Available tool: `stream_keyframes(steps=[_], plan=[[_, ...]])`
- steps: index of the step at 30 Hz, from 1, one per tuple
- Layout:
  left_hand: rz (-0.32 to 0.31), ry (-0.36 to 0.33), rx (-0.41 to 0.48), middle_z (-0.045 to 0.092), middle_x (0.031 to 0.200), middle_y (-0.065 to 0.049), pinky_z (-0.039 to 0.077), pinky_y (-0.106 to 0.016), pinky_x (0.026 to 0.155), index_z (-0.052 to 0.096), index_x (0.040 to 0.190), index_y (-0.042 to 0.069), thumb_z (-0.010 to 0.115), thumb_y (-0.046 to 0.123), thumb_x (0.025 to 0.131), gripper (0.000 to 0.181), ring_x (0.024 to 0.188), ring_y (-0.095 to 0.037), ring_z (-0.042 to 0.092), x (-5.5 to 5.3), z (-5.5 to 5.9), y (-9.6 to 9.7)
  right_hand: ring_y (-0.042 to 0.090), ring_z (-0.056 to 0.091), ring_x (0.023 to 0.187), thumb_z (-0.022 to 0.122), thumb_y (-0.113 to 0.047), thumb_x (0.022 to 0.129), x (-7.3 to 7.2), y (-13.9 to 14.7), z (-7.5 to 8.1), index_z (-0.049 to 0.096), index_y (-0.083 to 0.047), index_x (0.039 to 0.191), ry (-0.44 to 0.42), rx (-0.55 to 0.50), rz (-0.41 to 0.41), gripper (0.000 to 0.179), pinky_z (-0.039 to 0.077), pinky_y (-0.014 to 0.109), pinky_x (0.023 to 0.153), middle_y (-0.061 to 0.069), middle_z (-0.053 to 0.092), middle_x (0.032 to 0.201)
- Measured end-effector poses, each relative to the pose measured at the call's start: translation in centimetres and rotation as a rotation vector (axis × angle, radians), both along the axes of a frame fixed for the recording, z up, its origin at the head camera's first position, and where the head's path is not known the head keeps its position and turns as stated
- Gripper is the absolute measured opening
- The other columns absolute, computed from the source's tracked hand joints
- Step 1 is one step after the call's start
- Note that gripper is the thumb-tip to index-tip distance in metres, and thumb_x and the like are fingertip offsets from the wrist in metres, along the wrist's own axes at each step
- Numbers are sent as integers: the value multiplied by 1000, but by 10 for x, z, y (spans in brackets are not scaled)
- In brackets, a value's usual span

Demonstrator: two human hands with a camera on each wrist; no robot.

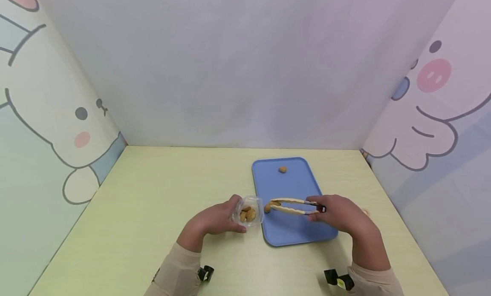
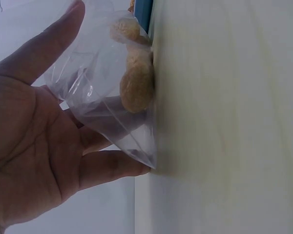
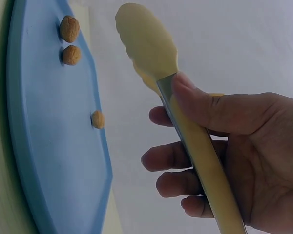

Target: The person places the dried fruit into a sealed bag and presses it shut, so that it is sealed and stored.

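Note:
My left hand (image 1: 218,217) grips a clear plastic bag (image 2: 88,97), thumb on one side and fingers round the other. Several brown nuts (image 1: 247,214) lie inside the bag, which stands low at the table surface with its mouth open upward. In my right hand (image 1: 337,211) is a pair of tongs (image 3: 200,156) with cream, scalloped heads and metal-edged handles. The tong heads are spread apart over the blue tray (image 1: 284,228). Two wrinkled nuts (image 3: 71,54) lie side by side on the tray, near the tong tips in the head view. Another nut (image 1: 282,169) sits toward the tray's far end.
The pale wooden table (image 1: 161,181) reaches back to a grey-white wall (image 1: 230,74). Cartoon-printed side walls stand left and right. A small pale item (image 1: 366,211) shows on the table past my right wrist. The tray has a raised rim, close to the bag.

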State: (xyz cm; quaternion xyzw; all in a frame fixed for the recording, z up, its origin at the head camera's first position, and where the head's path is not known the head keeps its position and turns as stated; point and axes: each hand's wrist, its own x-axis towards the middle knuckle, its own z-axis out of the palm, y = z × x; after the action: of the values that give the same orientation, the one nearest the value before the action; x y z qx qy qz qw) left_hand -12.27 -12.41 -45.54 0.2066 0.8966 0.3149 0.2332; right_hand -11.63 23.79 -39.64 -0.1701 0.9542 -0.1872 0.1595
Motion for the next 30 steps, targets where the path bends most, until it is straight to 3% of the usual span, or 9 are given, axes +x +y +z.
stream_keyframes(steps=[14,30], plan=[[-12,8,10,56,106,1,45,-37,78,35,127,19,79,47,79,70,89,-16,55,-1,0,0,4,50,71,72,-41,87,-1,-11,0,62,-20,132,122,-49,55,51,40,29,62,-13,61,86],[-18,10,17,55,102,1,44,-36,74,35,125,19,78,49,79,70,83,-15,55,0,2,-1,1,52,72,76,-40,84,0,-36,-9,64,-26,128,207,-1,111,48,42,28,63,-16,62,90]])
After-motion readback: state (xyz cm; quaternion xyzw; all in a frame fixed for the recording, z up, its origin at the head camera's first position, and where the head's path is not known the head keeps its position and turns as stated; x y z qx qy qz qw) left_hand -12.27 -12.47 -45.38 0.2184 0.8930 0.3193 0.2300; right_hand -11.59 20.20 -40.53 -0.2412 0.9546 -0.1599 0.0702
